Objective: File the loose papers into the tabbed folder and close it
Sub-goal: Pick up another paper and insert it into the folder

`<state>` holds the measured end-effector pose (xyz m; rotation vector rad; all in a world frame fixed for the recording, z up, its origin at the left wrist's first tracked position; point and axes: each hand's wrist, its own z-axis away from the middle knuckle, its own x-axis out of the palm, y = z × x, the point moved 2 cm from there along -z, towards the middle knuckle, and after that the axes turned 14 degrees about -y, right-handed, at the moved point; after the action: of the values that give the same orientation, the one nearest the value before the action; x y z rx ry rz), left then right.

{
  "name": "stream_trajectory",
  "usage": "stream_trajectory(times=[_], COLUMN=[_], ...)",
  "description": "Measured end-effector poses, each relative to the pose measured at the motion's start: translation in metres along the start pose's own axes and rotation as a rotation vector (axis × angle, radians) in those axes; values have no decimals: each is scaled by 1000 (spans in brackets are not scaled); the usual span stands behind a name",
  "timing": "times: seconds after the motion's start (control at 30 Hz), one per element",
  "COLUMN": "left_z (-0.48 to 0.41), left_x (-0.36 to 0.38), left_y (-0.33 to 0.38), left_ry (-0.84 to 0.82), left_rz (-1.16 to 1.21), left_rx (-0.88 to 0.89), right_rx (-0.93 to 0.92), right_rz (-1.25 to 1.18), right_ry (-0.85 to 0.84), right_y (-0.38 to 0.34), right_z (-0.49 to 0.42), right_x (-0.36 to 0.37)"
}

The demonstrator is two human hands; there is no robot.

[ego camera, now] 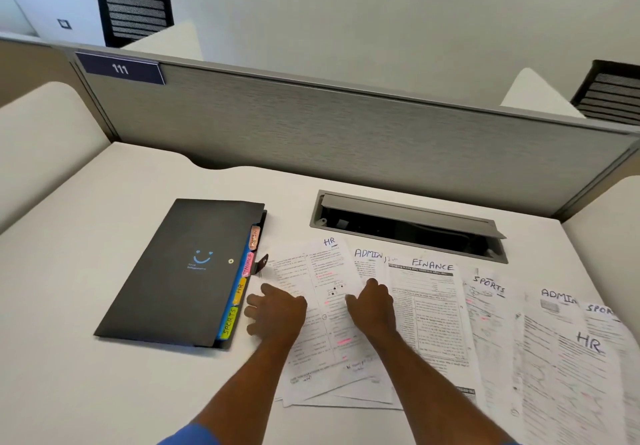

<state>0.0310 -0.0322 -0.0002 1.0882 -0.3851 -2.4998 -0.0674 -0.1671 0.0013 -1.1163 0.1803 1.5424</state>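
A dark grey tabbed folder (183, 271) lies shut on the white desk at the left, its coloured tabs reading FINANCE, HR and SPORTS along its right edge. Loose papers (433, 316) are spread across the desk to its right, hand-labelled HR, ADMIN, FINANCE and SPORTS. My left hand (275, 311) rests flat with fingers spread on the left edge of the HR sheet (329, 271), just right of the folder. My right hand (372, 306) lies palm down on the same pile, between the HR and FINANCE sheets. Neither hand grips anything.
An open cable tray (408, 224) is sunk into the desk behind the papers. A grey partition (346, 125) marked 111 closes the desk's far side. Cream side panels stand left and right. Black chairs show beyond the partition.
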Motion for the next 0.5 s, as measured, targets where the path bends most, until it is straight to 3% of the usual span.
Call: stream_trajectory(times=[0.5], left_z=[-9], left_x=[-7], left_y=[-2], left_ry=[-16], left_rz=[225], left_rx=[-32], right_rx=[10], right_rz=[-351], right_ry=[-134], right_y=[14], right_z=[-15], right_x=[0])
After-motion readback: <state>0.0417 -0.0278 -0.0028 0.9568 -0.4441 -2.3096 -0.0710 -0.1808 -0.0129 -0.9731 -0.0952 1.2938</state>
